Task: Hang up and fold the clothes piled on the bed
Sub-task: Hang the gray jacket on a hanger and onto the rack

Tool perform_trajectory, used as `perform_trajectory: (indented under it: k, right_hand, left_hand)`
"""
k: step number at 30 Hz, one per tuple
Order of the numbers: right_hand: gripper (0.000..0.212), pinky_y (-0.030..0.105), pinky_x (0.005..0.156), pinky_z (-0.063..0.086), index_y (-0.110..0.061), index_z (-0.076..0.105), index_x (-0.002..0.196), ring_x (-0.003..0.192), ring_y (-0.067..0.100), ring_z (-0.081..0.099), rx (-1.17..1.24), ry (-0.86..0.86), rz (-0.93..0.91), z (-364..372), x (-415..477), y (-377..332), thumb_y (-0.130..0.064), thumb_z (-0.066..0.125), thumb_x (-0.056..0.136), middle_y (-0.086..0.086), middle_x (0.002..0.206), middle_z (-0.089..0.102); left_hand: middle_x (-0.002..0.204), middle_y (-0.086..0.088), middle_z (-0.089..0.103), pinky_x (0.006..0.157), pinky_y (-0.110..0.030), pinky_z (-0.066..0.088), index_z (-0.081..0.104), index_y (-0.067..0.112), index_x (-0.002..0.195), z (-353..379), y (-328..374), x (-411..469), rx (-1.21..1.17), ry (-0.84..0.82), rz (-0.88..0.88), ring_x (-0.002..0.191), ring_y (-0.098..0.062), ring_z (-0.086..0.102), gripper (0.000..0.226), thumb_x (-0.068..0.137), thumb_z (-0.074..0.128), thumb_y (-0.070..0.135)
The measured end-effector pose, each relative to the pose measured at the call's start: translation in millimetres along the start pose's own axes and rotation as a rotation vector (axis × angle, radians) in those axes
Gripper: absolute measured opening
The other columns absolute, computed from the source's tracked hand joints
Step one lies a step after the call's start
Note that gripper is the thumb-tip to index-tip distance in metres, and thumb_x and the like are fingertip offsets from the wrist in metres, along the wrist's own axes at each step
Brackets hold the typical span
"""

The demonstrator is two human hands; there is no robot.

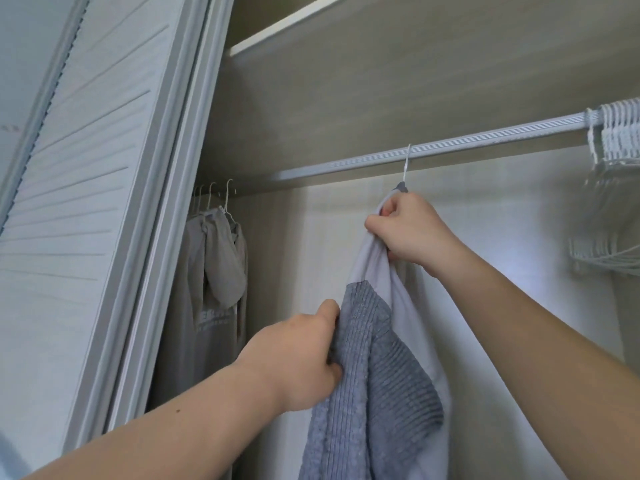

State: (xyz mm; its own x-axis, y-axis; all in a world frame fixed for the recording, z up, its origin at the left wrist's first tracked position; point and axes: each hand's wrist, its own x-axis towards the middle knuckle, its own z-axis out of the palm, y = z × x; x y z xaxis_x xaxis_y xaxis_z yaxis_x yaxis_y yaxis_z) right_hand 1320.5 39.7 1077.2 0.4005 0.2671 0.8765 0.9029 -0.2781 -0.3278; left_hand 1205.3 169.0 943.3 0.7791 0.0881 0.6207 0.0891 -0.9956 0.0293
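A garment of grey ribbed knit and pale lilac cloth (363, 358) hangs from a hanger whose white hook (407, 164) sits over the wardrobe rail (450, 143). My right hand (412, 230) grips the pale cloth at the top, just under the hook. Lower down, my left hand (304, 355) grips the left edge of the knit part. The hanger's body is hidden by cloth and hand.
A grey hoodie (211, 289) hangs at the rail's left end beside several bare hooks. A bunch of empty white hangers (616, 140) sits at the right end. A louvred sliding door (86, 202) stands on the left, and a shelf (287, 26) runs above.
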Motion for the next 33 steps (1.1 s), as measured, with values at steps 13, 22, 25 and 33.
perform_trajectory:
  k: [13,22,25,33]
  right_hand:
    - [0.030,0.032,0.058,0.032,-0.010,0.037,0.062,0.061,0.025,0.040,0.203,-0.042,-0.030,77.0,27.5,-1.4,-0.006,0.053,0.087,0.008,0.060,0.040]
    - [0.032,0.036,0.056,0.027,-0.013,0.046,0.062,0.059,0.020,0.042,0.284,-0.057,-0.021,159.7,49.5,7.7,-0.007,0.053,0.093,0.004,0.062,0.046]
    - [0.030,0.033,0.062,0.039,-0.016,0.053,0.063,0.069,0.027,0.051,0.314,-0.099,-0.009,192.0,61.7,5.8,-0.008,0.052,0.093,0.005,0.067,0.055]
    - [0.026,0.032,0.062,0.041,-0.008,0.050,0.071,0.069,0.028,0.052,0.371,-0.233,0.030,265.7,93.0,-7.5,-0.011,0.053,0.097,0.008,0.074,0.054]
  left_hand:
    - [0.085,0.001,0.049,0.067,-0.037,0.037,0.027,0.023,0.108,-3.4,-42.3,3.5,0.184,-0.004,-0.133,0.079,-0.031,0.053,0.031,0.091,0.053,0.026]
    - [0.088,0.003,0.058,0.054,-0.034,0.039,0.029,0.023,0.127,-1.2,-86.0,14.9,0.359,-0.055,-0.286,0.070,-0.019,0.057,0.041,0.093,0.051,0.018]
    - [0.088,0.002,0.057,0.055,-0.035,0.042,0.031,0.023,0.130,-1.0,-101.5,20.6,0.418,-0.072,-0.362,0.070,-0.019,0.057,0.044,0.093,0.052,0.015]
    - [0.081,-0.001,0.055,0.051,-0.033,0.044,0.021,0.017,0.148,3.0,-131.1,41.9,0.511,-0.115,-0.505,0.067,-0.019,0.058,0.066,0.092,0.053,0.004]
